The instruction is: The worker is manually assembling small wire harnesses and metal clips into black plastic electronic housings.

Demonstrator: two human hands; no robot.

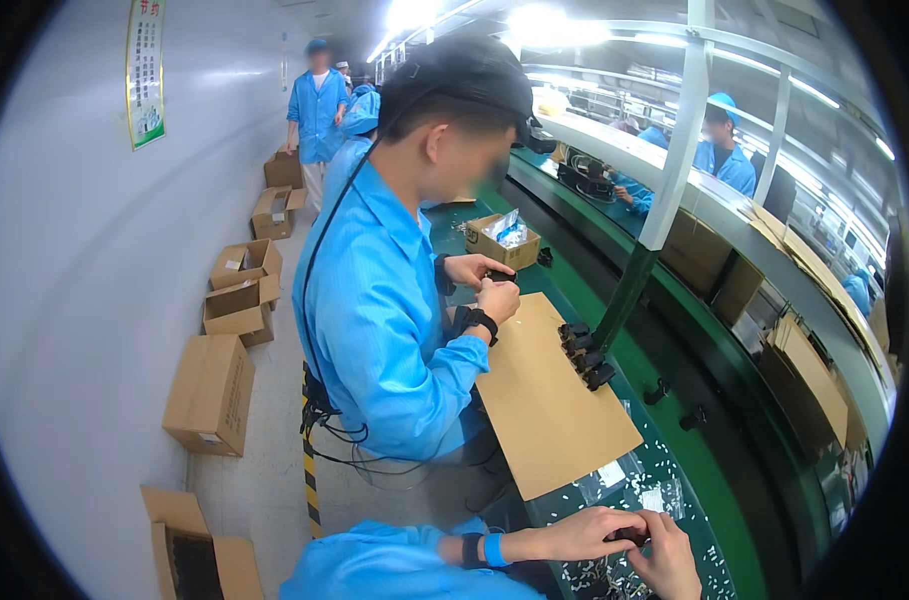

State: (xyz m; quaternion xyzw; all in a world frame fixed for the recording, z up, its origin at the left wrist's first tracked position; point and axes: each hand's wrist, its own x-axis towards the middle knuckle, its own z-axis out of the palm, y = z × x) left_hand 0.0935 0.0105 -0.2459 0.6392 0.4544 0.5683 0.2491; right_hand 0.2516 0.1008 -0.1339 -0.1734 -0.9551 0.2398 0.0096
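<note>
My left hand (586, 535) reaches in from the lower left, with a black band and a blue band at its wrist. Its fingers are closed around a small dark part (629, 538), mostly covered by the fingers. My right hand (671, 562) meets it from the other side, fingertips pinched on the same part. Under both hands, small white pieces (712, 556) lie scattered over the green bench (664, 455). Clear plastic bags (662, 497) rest just beyond my fingers.
A cardboard sheet (554, 420) lies ahead, with several black parts (584, 355) along its right edge. Beside it a co-worker (394, 300) in blue handles a small black item (499, 277). A box of bags (502, 240) stands farther off. Cartons (209, 390) line the left wall.
</note>
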